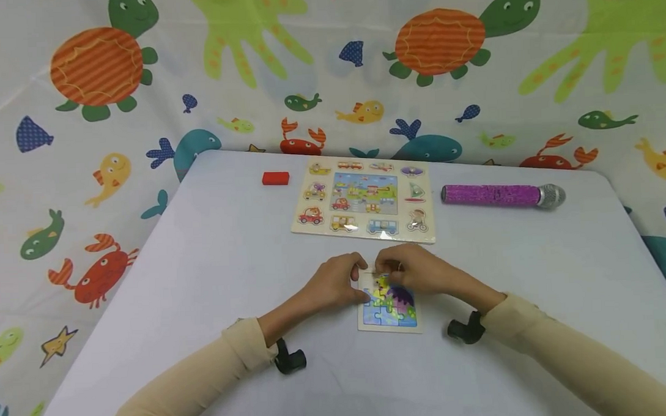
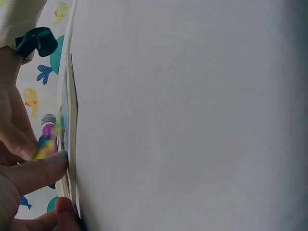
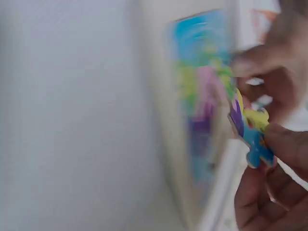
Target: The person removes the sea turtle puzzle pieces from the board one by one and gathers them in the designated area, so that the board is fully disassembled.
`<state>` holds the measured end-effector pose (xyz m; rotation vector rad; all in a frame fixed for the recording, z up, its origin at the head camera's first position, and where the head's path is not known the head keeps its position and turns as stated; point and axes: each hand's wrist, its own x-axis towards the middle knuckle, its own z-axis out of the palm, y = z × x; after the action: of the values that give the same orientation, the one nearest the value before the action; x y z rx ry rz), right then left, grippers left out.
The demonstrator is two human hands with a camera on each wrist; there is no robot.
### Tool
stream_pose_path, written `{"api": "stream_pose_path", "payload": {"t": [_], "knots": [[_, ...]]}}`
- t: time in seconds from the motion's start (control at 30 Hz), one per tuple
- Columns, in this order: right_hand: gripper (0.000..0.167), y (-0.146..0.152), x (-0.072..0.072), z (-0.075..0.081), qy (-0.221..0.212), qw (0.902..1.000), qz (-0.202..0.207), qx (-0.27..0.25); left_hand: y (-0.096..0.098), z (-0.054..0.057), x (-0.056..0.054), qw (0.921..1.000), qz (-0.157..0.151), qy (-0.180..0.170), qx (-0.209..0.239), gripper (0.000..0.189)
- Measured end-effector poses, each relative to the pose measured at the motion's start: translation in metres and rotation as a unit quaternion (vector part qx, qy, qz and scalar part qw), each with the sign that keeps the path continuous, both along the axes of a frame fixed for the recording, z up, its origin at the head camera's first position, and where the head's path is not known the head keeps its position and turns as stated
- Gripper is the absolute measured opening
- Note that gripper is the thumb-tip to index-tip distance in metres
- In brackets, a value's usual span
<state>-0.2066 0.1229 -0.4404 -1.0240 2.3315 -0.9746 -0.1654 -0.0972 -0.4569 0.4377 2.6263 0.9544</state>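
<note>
A small jigsaw puzzle board (image 1: 392,329) with a pale wooden rim lies flat on the table, its picture showing blue, green and purple parts. My left hand (image 1: 335,284) holds the board at its upper left, the thumb on the left side and fingers near the top corner. Over the upper part of the board, my right hand (image 1: 418,269) pinches a jigsaw piece (image 3: 252,139) between thumb and fingers. Blue, yellow and purple show on this piece, which is tilted in the right wrist view. The hands partly cover the top of the puzzle.
Behind the hands lies a larger wooden vehicle puzzle (image 1: 297,224). A red block (image 1: 275,178) is to its left, and a purple microphone (image 1: 492,195) to its right. The white table (image 1: 213,249) meets a sea-animal cloth (image 1: 316,49) at the back.
</note>
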Motion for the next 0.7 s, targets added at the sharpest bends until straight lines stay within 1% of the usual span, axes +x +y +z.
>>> {"api": "stream_pose_path", "payload": {"t": [0.07,0.17,0.23,0.27,0.33,0.47,0.53,0.57,0.63,0.7], "knots": [[0.012,0.011,-0.004,0.006,-0.045,0.9977,-0.041,-0.029,0.000,0.000,0.000,1.0000,0.000,0.000,0.001,0.055],[0.009,0.030,-0.012,0.016,-0.113,0.9856,-0.110,-0.060,-0.001,0.001,0.000,1.0000,0.004,0.000,0.001,0.055],[0.009,0.040,-0.017,0.021,-0.134,0.9782,-0.144,-0.067,-0.001,0.001,0.000,1.0000,0.007,-0.002,0.002,0.056],[0.010,0.045,-0.019,0.022,-0.134,0.9764,-0.157,-0.064,-0.002,0.000,0.001,1.0000,0.008,-0.002,0.002,0.056],[0.010,0.056,-0.024,0.021,-0.126,0.9769,-0.167,-0.043,-0.002,0.000,0.001,0.9999,0.011,0.000,0.002,0.055],[0.005,0.082,-0.031,0.015,-0.092,0.9792,-0.179,0.027,-0.002,-0.001,0.002,0.9999,0.009,-0.001,0.005,0.055],[0.005,0.092,-0.031,0.010,-0.087,0.9800,-0.171,0.052,-0.001,-0.001,0.002,0.9999,0.008,-0.003,0.007,0.055],[0.006,0.095,-0.030,0.008,-0.078,0.9808,-0.168,0.062,0.000,-0.001,0.001,0.9999,0.008,-0.006,0.008,0.055],[0.009,0.098,-0.028,0.004,-0.056,0.9829,-0.160,0.072,0.001,-0.001,0.001,0.9999,0.006,-0.007,0.009,0.055],[0.010,0.098,-0.025,0.001,-0.022,0.9842,-0.156,0.081,0.002,-0.001,0.001,0.9999,0.005,-0.008,0.010,0.055]]}}
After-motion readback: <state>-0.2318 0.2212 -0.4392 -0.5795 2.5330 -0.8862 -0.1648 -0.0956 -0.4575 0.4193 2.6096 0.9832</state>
